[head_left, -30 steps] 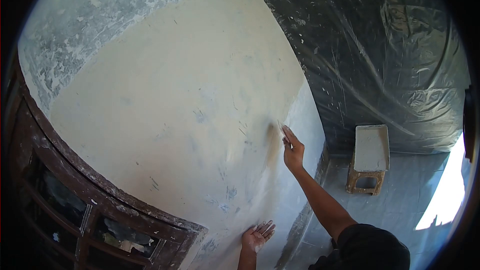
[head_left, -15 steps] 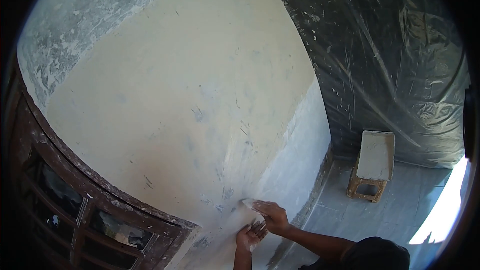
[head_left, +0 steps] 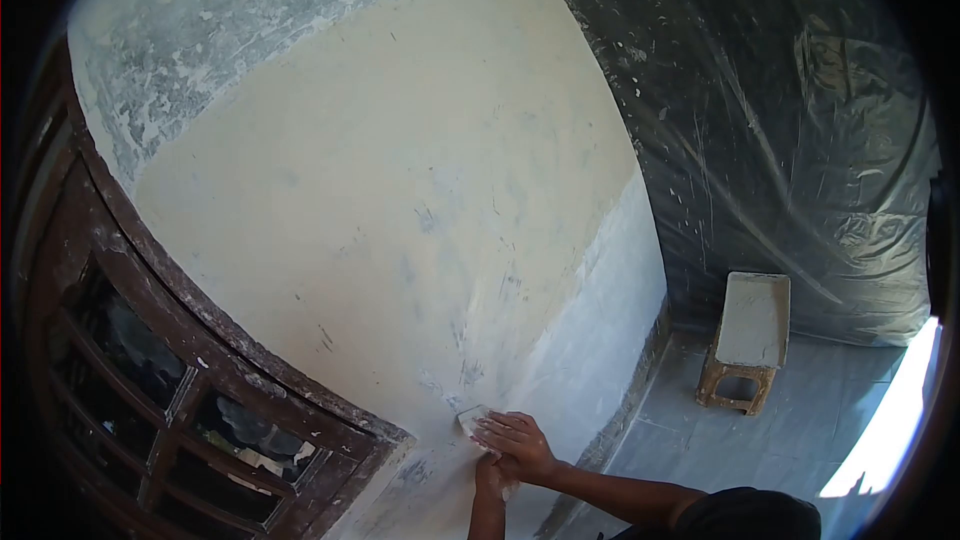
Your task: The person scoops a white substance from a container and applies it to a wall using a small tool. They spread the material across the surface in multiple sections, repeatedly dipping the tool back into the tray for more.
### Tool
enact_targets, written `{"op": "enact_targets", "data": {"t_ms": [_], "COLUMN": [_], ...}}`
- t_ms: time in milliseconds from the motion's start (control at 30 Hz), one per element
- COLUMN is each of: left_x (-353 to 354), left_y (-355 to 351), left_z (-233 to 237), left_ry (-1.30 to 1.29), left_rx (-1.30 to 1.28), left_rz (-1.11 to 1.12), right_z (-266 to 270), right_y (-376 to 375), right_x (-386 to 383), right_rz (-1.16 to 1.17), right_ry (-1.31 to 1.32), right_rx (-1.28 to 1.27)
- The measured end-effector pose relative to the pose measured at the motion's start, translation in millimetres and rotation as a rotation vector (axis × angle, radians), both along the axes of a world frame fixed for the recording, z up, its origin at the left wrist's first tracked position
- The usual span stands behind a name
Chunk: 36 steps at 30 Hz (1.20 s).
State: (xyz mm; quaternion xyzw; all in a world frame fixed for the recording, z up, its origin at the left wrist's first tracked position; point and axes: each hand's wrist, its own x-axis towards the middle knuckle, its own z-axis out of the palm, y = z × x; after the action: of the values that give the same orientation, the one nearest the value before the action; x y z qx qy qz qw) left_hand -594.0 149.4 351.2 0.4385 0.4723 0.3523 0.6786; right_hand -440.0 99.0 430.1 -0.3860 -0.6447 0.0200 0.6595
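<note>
My right hand (head_left: 518,443) grips a pale, flat putty knife (head_left: 473,422), its blade against the wall. The wall (head_left: 400,190) is coated with cream filler, with grey marks around the blade. My left hand (head_left: 493,480) is right below the right one and seems to touch it. Its fingers are mostly hidden behind the right hand, and I see no tool in it.
A brown plastic stool (head_left: 738,385) carries a tray (head_left: 755,310) of pale filler to the right. Dark plastic sheeting (head_left: 770,140) hangs behind it. A brown window frame (head_left: 190,360) with glass panes borders the wall at left. Grey tiles (head_left: 660,430) cover the floor.
The right hand and putty knife have shifted slightly left and down. The left hand, formerly palm up with fingers apart, is now up against the right hand. The view has tilted a little.
</note>
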Motion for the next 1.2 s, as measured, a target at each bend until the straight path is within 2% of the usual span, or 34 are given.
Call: {"op": "enact_targets", "data": {"t_ms": [33, 100, 167, 200, 267, 300, 367, 400, 433, 533, 567, 633, 700, 733, 800, 867, 967, 1067, 1133, 1200], "left_x": [-2.0, 4.7, 2.3, 0.7, -3.6, -6.3, -7.7, -8.4, -10.0, -9.2, -7.7, -9.9, -14.5, -18.7, -16.5, -13.6, -12.2, -6.7, -0.8, 11.2], "left_y": [-2.5, -14.8, -19.9, -20.7, -19.8, -20.5, -21.6, -21.1, -20.5, -20.5, -20.6, -17.9, -19.2, -15.6, -16.8, -17.6, -16.7, -15.5, -17.3, -19.2], "left_z": [6.3, 26.8, 33.8, 35.7, 33.9, 32.6, 35.8, 38.2, 39.7, 40.5, 40.3, 41.8, 42.1, 34.3, 35.6, 36.9, 37.7, 36.5, 38.1, 44.3], "left_ry": [0.003, -0.448, -0.470, -0.483, -0.498, -0.510, -0.510, -0.509, -0.506, -0.481, -0.380, -0.274, -0.470, -0.514, -0.514, -0.513, -0.500, -0.524, -0.416, -0.328], "left_rx": [0.001, -0.451, -0.435, -0.422, -0.422, -0.423, -0.437, -0.449, -0.447, -0.494, -0.429, -0.363, -0.507, -0.495, -0.473, -0.450, -0.452, -0.487, -0.448, -0.417], "left_rz": [-0.005, 0.124, 0.089, 0.062, 0.042, 0.027, 0.026, 0.028, 0.020, 0.050, 0.103, 0.155, 0.006, -0.044, -0.046, -0.044, -0.030, -0.005, 0.041, 0.109], "right_z": [7.8, 50.1, 106.4, 129.2, 155.1, 150.8, 138.1, 116.1, 104.9, 21.0, 11.5, 12.9, 57.8, 84.7, 126.8, 146.4, 119.3, 60.6, 13.6, 3.3], "right_y": [1.6, 18.7, 57.2, 78.6, 116.5, 121.1, 124.2, 118.5, 91.6, 33.6, 13.2, 1.5, 21.1, 37.1, 78.6, 116.0, 142.4, 90.0, 42.9, 19.1], "right_x": [4.0, 36.6, 78.2, 98.0, 126.3, 120.7, 101.8, 78.4, 52.7, -13.1, -23.4, -18.1, 23.3, 48.2, 98.3, 134.1, 115.0, 44.2, -0.3, -3.5], "right_rz": [-0.005, -0.136, -0.293, -0.280, -0.399, -0.401, -0.473, -0.462, -0.425, -0.272, -0.198, -0.072, -0.237, -0.334, -0.398, -0.521, -0.466, -0.351, -0.234, -0.168], "right_ry": [0.003, 0.124, 0.366, 0.519, 0.467, 0.466, 0.266, 0.253, 0.227, 0.084, 0.071, 0.135, 0.205, 0.268, 0.436, 0.401, 0.311, 0.240, 0.188, 0.146], "right_rx": [0.001, 0.042, 0.115, 0.161, 0.249, 0.250, 0.166, 0.182, 0.116, 0.011, 0.043, 0.005, 0.080, 0.108, 0.212, 0.231, 0.148, 0.018, -0.030, -0.036]}}
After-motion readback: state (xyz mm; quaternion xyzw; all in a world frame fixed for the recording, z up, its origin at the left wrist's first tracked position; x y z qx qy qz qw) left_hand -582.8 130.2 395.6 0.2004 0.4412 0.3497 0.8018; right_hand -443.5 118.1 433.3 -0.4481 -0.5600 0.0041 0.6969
